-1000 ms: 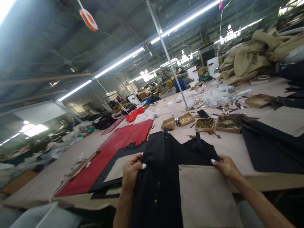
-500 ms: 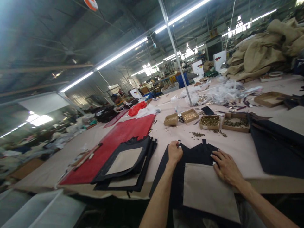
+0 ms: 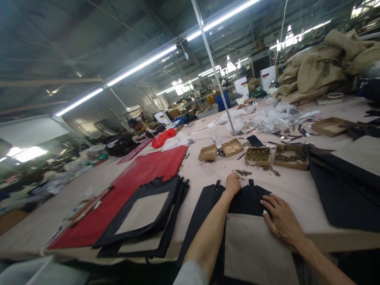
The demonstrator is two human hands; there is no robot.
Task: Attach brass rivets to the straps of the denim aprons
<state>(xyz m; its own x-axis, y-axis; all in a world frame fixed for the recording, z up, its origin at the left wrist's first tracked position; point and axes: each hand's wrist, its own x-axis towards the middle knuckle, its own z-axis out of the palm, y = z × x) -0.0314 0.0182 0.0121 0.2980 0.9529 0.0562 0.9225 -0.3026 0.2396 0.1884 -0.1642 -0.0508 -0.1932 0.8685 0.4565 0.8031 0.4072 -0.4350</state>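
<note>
A black fabric piece [image 3: 246, 200] with a beige panel [image 3: 258, 245] lies at the table's front edge, its lower part hanging toward me. Two black tabs stick up from its top edge. My left hand [image 3: 233, 183] is beside a small pile of metal pieces [image 3: 243, 173], just above the fabric's top edge; its fingers are bunched, and what they hold, if anything, is too small to make out. My right hand [image 3: 280, 217] rests with spread fingers on the fabric's right side.
Small boxes of metal parts [image 3: 257, 156] stand beyond the hands. Stacked black pieces [image 3: 142, 213] and red sheeting [image 3: 127, 194] lie left, dark fabric [image 3: 341, 190] right. A pole [image 3: 213, 67] rises behind. A person [image 3: 135, 126] is far left.
My left hand has left the fabric's left tab and moved right and forward to the small metal pile. My right hand stays on the fabric. The view has shifted slightly.
</note>
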